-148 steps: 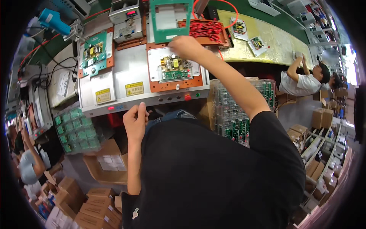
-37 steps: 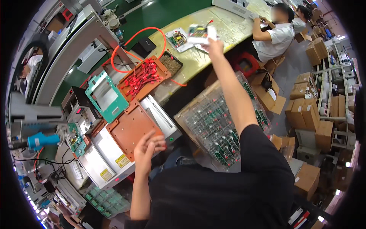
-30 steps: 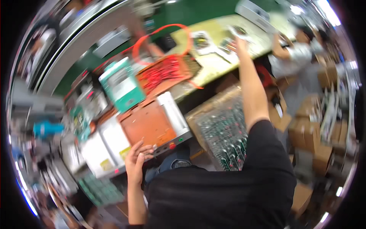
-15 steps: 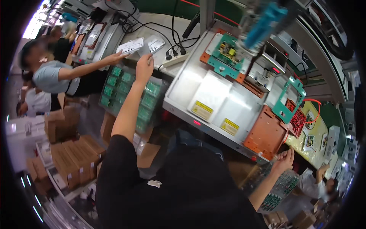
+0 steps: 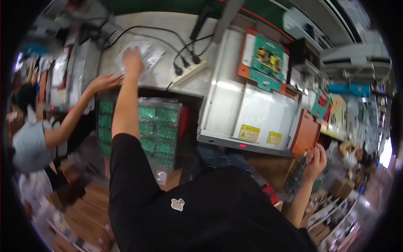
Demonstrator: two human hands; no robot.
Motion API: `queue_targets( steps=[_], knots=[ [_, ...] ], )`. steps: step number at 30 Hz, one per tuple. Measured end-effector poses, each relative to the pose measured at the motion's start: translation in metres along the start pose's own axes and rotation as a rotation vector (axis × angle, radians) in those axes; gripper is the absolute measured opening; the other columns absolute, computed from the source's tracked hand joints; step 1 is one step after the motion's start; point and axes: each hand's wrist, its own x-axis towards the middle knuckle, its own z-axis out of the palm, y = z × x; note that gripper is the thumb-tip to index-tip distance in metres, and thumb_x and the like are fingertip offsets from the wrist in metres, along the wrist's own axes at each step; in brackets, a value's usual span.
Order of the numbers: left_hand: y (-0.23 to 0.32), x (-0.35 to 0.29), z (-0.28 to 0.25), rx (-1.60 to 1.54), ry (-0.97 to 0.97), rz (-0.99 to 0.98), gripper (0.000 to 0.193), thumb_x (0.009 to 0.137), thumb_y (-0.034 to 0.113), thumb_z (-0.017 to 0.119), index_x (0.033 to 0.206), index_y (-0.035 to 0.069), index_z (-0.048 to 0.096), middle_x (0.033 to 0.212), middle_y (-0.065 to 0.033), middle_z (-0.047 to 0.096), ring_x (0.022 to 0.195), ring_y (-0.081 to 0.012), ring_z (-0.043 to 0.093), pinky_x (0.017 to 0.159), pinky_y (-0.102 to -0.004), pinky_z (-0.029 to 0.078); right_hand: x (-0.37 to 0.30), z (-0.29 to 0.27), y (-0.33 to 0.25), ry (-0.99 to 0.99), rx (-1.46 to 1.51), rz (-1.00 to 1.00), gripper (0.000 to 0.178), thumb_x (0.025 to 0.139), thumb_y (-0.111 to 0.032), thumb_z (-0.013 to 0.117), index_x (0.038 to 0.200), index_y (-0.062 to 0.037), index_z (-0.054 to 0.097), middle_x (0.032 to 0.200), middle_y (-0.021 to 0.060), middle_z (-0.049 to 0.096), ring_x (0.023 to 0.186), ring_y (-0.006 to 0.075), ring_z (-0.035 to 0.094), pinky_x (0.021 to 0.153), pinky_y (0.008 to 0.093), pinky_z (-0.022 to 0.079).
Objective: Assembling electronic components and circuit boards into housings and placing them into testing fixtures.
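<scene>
1. Lying on the surface (image 5: pixel 168 22), blurred white panels (image 5: pixel 152 59) show under your left hand (image 5: pixel 133 64); whether its fingers grip, you cannot tell.
2. Right of them, a power strip (image 5: pixel 189 72).
3. Just beside the orange tray (image 5: pixel 305 132), your right hand (image 5: pixel 315 163) has curled fingers; any grip is unclear.

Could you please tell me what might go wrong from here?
The left hand is close to a co-worker's hand by the blurred white panels, so they might bump.
Black cables run close to those panels and could snag if one is lifted.
The right hand is near the corner of the orange tray and might knock it; whether they touch is unclear.
</scene>
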Motion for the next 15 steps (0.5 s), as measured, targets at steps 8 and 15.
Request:
queue_targets(
  steps=[8, 15],
  knots=[
    [-0.177, -0.006, 0.009, -0.117, -0.062, 0.008, 0.046, 0.092, 0.024, 0.055, 0.135, 0.006, 0.052, 0.111, -0.0235, 0.066, 0.105, -0.0417, 0.062, 0.088, -0.0483, 0.05, -0.021, 0.022, -0.031, -0.106, -0.043, -0.044, 0.018, 0.097, -0.008, 0.057, 0.108, 0.0014, 0.067, 0.066, -0.003, 0.052, 0.053, 0.0033, 0.043, 0.048, 0.0189, 0.032],
    [-0.09, -0.096, -0.157, -0.135, 0.166, -0.061, 0.043, 0.088, 0.025, 0.058, 0.127, 0.006, 0.058, 0.107, -0.0235, 0.067, 0.098, -0.0439, 0.064, 0.082, -0.0502, 0.051, -0.028, 0.006, 0.002, 0.096, 0.115, -0.052, 0.016, 0.096, -0.008, 0.058, 0.106, -0.0007, 0.068, 0.065, -0.0028, 0.053, 0.053, 0.0027, 0.044, 0.05, 0.0173, 0.033]
  ],
)
